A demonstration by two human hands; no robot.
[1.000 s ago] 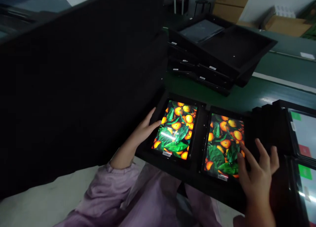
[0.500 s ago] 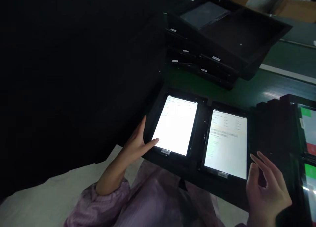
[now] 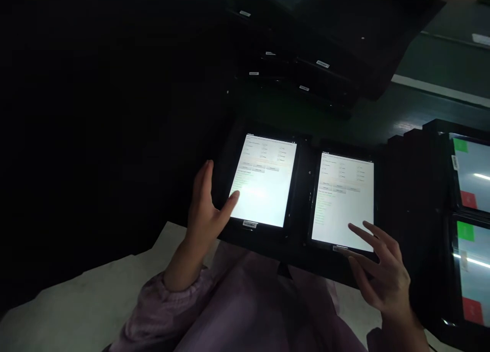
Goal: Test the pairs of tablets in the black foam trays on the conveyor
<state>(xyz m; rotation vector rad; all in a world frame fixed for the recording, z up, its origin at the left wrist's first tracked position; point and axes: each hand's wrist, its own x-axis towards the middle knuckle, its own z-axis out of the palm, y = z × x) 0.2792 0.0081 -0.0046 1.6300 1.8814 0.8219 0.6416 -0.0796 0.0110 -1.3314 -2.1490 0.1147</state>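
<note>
The left tablet (image 3: 263, 181) and the right tablet (image 3: 342, 201) glow white, side by side in a black holder (image 3: 302, 229). The left hand (image 3: 202, 214) is open, one finger on its screen. The right hand (image 3: 377, 270) is open too, fingers over the right tablet's bottom edge, holding nothing.

Counts: 1 left hand (image 3: 202, 209), 1 right hand (image 3: 383, 275), both bare. 2 white-lit portrait tablet screens (image 3: 264, 181) in 1 black rectangular fixture (image 3: 302, 209). 2 glossy side screens (image 3: 470, 173), each with 1 green and 1 red block. 5 small white labels (image 3: 322, 64) on stacked black trays (image 3: 325, 81), tray count unclear.
</note>
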